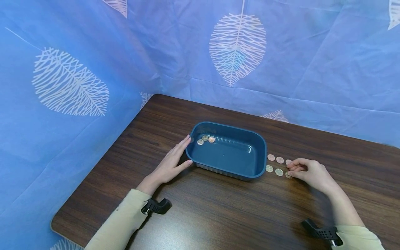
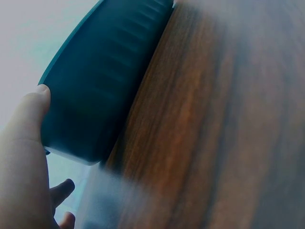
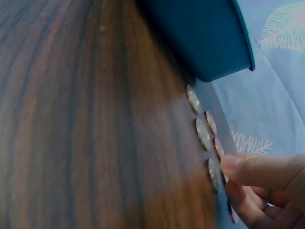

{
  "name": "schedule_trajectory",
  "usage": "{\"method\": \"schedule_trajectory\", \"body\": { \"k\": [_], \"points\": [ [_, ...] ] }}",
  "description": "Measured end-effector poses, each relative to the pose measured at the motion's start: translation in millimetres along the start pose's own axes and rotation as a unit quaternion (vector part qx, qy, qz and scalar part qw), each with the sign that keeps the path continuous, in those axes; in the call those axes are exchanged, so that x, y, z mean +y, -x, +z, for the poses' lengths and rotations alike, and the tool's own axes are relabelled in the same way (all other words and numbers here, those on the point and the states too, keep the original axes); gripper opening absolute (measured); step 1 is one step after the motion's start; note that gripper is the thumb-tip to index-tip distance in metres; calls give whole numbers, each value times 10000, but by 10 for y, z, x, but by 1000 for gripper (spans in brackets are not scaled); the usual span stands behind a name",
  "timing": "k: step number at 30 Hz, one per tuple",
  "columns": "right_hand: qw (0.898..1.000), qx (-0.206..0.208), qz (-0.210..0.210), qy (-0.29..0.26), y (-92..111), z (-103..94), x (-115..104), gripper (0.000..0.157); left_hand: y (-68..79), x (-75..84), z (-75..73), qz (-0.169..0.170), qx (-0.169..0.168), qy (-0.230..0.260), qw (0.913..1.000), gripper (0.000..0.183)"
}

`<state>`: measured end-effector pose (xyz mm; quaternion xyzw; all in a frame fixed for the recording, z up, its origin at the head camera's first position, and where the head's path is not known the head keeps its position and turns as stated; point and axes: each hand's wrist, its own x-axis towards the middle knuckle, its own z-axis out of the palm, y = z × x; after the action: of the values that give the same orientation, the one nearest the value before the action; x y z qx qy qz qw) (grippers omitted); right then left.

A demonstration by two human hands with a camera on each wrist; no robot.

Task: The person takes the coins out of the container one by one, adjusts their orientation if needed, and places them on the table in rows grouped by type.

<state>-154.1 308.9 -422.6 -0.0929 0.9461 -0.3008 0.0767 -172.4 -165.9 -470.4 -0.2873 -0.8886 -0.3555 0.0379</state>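
Note:
Several coins lie in two short rows on the table right of a dark blue plastic tray: copper-coloured coins [image 1: 279, 160] behind, yellowish coins [image 1: 279, 172] in front. My right hand [image 1: 312, 174] is at the right end of the rows, thumb and fingers bent close together over the last coins. In the right wrist view a sliver of copper shows between thumb and finger; whether a coin is pinched is hidden. My left hand [image 1: 170, 165] rests against the left end of the tray [image 1: 229, 170], fingers extended, thumb [image 2: 38, 102] at its rim. Three coins [image 1: 205, 138] lie inside the tray at its left end.
The dark wood-grain table [image 1: 218, 215] extends around the tray, with its left edge and back edge in view. A blue cloth [image 1: 175, 41] with white leaf prints hangs behind and to the left. Black wrist straps [image 1: 156, 206] sit over both cream sleeves.

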Motion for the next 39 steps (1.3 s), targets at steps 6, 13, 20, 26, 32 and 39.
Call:
{"method": "schedule_trajectory", "body": {
  "k": [6, 13, 20, 26, 32, 39],
  "points": [
    [9988, 311, -292, -255, -62, -28, -122, 26, -5, -8, 7, 38, 27, -2, 10000, 72],
    [9962, 601, -412, -485, -191, -54, -402, 26, -9, -8, 4, 4, 3, 20, 10000, 71],
    [9923, 761, -644, -740, -376, -8, -719, 24, -5, -7, 1, 2, 8, 4, 10000, 72],
    [9904, 643, -818, -915, -521, 59, -937, 26, -4, -10, 2, -8, 6, -9, 10000, 71],
    [9889, 475, -966, -1026, -656, 142, -1121, 26, 1, -16, 2, 10, 9, -30, 10000, 71],
    [9855, 185, -1120, -1263, -841, 276, -1357, 24, 21, -16, 8, -3, 2, -31, 10000, 71]
  ]
}}
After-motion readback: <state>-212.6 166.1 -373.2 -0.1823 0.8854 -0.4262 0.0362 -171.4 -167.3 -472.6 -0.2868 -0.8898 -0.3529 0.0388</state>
